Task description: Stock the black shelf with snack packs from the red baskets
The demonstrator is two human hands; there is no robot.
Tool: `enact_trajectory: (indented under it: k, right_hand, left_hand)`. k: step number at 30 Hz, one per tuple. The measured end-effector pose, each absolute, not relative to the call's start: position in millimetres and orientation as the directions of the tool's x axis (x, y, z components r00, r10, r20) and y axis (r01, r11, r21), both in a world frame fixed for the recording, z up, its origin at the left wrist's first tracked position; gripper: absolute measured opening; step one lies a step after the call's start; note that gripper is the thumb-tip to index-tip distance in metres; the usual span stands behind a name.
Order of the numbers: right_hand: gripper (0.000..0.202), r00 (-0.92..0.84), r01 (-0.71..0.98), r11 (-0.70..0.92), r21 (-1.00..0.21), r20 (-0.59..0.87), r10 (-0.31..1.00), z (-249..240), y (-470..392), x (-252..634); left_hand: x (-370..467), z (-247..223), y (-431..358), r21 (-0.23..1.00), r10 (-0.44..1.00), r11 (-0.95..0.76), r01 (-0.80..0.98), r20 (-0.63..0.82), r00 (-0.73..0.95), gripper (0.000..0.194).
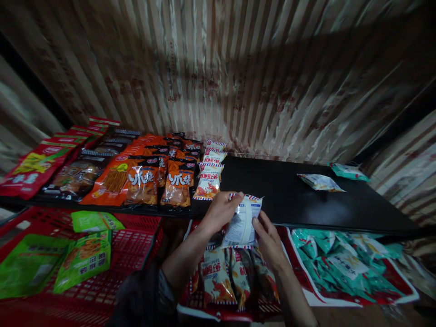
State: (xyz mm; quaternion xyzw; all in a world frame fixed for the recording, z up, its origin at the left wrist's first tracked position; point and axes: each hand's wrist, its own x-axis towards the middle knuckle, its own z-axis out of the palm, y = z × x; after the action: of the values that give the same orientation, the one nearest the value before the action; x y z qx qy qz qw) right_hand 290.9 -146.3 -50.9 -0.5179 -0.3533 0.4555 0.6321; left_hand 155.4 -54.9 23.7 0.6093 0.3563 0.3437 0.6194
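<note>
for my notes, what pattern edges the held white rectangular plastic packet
Red, white and blue stripes edge the packet; head view.

At the far side, a striped, wrinkled backdrop [218, 77] with faint reddish print rises behind a black shelf [272, 195]. On the shelf's left end lie red packets [37, 165] in an overlapping row. To their right come dark packets with clear fronts [76, 175], an orange bag of sticks [114, 179], and orange-and-black packets [177, 181]. A teal packet [350, 171] lies at the far right. Near left, a red basket [132, 245] contains bright green packets [90, 259]; near right, a white-rimmed red basket [395, 274] holds heaped teal packets [350, 265].
</note>
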Motion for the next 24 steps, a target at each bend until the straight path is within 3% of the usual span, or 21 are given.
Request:
enact_trajectory:
  k: [6,9,12,14,21,24]
  right_hand:
    - [0.061,0.524,0.311,0.176,-0.934,0.323,0.788,-19.1,-129.2,277.7]
    - [0.049,0.453,0.607,0.234,-0.759,0.573,0.683,-7.0,-126.9,271.0]
    - [0.035,0.251,0.807,0.282,-0.519,0.733,0.632,-0.2,-126.7,262.9]
    - [0.041,0.159,0.845,0.305,-0.439,0.75,0.642,0.9,-126.5,256.9]
    - [0.09,0.078,0.891,0.268,-0.368,0.703,0.707,-8.4,-125.2,244.1]
    - [0.093,0.112,0.907,0.201,-0.37,0.672,0.732,-13.2,-125.6,240.6]
  left_hand:
    - [151.7,37.7,-52.1,0.992,0.915,-0.015,-0.128,0.065,0.397,0.046]
    - [149.4,35.2,-47.3,0.976,0.94,0.048,-0.21,0.027,0.339,0.046]
    - [147.0,32.7,-42.6,0.968,0.968,0.049,-0.245,0.015,0.25,0.046]
    - [145.5,33.2,-41.1,0.962,0.973,0.055,-0.269,0.009,0.232,0.046]
    - [141.3,44.0,-45.3,0.924,0.95,0.107,-0.366,0.014,0.311,0.046]
    - [142.5,45.3,-49.0,0.929,0.957,0.097,-0.356,0.011,0.29,0.046]
